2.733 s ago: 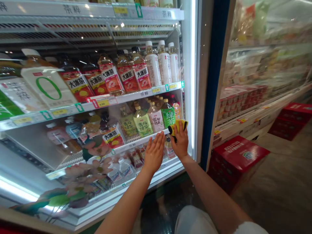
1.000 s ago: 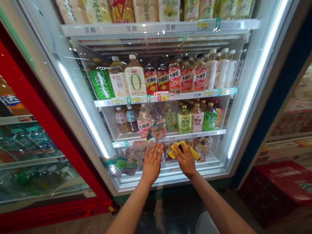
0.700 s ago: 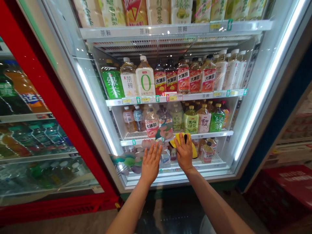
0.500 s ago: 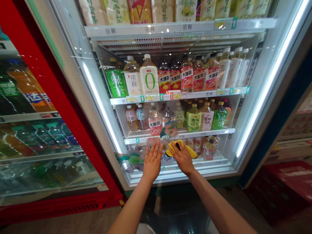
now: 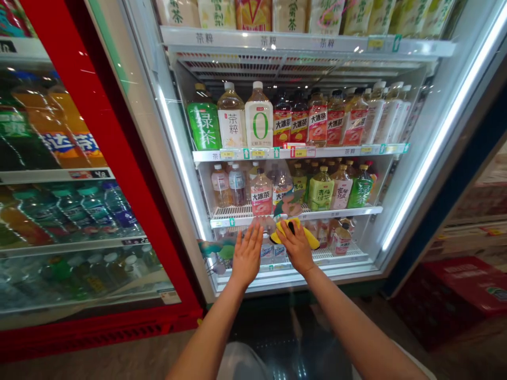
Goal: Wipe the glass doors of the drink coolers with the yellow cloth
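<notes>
My left hand [image 5: 247,255] lies flat against the glass door of a drinks cooler, fingers stretched upward and holding nothing. Just right of it, my right hand [image 5: 295,247] presses a yellow cloth [image 5: 312,240] with a dark edge against the same glass. The cloth spreads out beyond my fingers on both sides, and part of it is hidden under the hand. A flower-patterned sticker [image 5: 288,203] shows on the glass above the cloth, and a green leaf-like one [image 5: 225,251] left of my left hand. Behind the glass, small bottles [image 5: 268,250] stand on the lowest shelf.
Several shelves of bottled tea [image 5: 259,116] fill the cooler. To the left stands another cooler with a red frame [image 5: 130,211]. A dark red box [image 5: 471,285] sits on the floor at the right, beside stocked shelves.
The view has shifted a little, so the shelves appear farther right. Both hands stay on the glass, the right with the cloth, at nearly the same spots in the picture.
</notes>
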A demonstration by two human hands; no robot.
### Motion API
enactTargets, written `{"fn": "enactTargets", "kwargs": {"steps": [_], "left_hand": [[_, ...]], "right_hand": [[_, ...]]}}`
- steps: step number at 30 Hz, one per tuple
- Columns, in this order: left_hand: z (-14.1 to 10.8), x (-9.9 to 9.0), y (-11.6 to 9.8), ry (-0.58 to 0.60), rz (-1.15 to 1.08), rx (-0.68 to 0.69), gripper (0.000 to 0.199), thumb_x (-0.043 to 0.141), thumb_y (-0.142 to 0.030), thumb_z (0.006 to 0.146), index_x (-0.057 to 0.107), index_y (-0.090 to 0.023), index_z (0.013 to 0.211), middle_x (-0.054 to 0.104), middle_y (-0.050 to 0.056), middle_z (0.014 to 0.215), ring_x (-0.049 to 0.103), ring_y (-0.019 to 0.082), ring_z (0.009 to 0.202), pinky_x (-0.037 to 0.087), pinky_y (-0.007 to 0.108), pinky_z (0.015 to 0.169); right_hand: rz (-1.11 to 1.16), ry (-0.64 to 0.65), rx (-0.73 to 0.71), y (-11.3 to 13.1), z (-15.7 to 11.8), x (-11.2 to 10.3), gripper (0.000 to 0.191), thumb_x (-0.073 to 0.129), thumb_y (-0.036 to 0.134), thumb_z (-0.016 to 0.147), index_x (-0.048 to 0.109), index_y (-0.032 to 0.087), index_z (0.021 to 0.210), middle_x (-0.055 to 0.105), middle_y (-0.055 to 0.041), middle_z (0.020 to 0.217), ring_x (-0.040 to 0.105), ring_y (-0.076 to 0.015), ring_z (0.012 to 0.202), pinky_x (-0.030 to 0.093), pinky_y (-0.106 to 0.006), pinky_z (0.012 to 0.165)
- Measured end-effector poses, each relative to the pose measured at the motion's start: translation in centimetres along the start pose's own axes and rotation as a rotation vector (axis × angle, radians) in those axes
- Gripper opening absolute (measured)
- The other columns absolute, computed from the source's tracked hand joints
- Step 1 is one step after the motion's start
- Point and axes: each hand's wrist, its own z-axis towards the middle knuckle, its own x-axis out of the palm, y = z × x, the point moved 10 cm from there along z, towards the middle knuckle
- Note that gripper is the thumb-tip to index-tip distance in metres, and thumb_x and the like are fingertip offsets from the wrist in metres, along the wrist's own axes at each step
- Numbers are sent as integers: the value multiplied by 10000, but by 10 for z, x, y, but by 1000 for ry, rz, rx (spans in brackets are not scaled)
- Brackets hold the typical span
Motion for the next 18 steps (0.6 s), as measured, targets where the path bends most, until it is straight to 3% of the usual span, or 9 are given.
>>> {"fn": "enactTargets", "kwargs": {"steps": [3, 6, 8, 10, 14, 18], "left_hand": [[-5, -2, 10, 1, -3, -13, 846, 480, -96, 897, 86, -153, 1645, 236, 113, 1683, 157, 253, 1588, 147, 517, 1296], [-7, -6, 19, 0, -4, -42, 868, 496, -98, 882, 89, -158, 1646, 220, 116, 1685, 153, 262, 1588, 158, 528, 1293], [-8, -8, 24, -2, -7, -66, 874, 511, -102, 871, 109, -152, 1646, 200, 124, 1690, 133, 270, 1591, 161, 536, 1291], [-10, -8, 27, -1, -11, -82, 874, 518, -104, 865, 123, -145, 1644, 184, 130, 1694, 110, 276, 1593, 161, 543, 1289], [-20, -6, 35, 5, -3, -97, 876, 499, -100, 876, 77, -122, 1643, 172, 140, 1699, 89, 278, 1595, 166, 550, 1284], [-31, -11, 52, 7, 2, -138, 916, 498, -93, 865, 17, -132, 1644, 176, 138, 1698, 105, 275, 1594, 164, 553, 1284]], "right_hand": [[11, 13, -57, -9, 0, -13, 644, 435, -19, 912, 543, 278, 1474, 466, -33, 1593, 85, -212, 1598, 226, -578, 1283], [-12, -71, 30, -14, 33, -23, 666, 429, -15, 897, 513, 259, 1498, 332, -46, 1665, 48, -263, 1600, 235, -631, 1265], [-35, -121, 104, -2, 54, -18, 687, 429, -8, 889, 471, 242, 1528, 234, -53, 1699, 2, -295, 1599, 238, -662, 1251], [-58, -92, 134, 19, 63, 0, 695, 439, 5, 893, 435, 227, 1552, 212, -68, 1704, -43, -308, 1596, 235, -680, 1241], [-13, 65, -16, 55, 43, 24, 674, 458, 9, 917, 461, 275, 1536, 380, -27, 1645, 16, -233, 1604, 188, -608, 1286], [53, 127, -83, 48, 37, 15, 675, 451, -21, 899, 539, 316, 1478, 459, 3, 1598, 88, -216, 1601, 200, -591, 1288]]}}
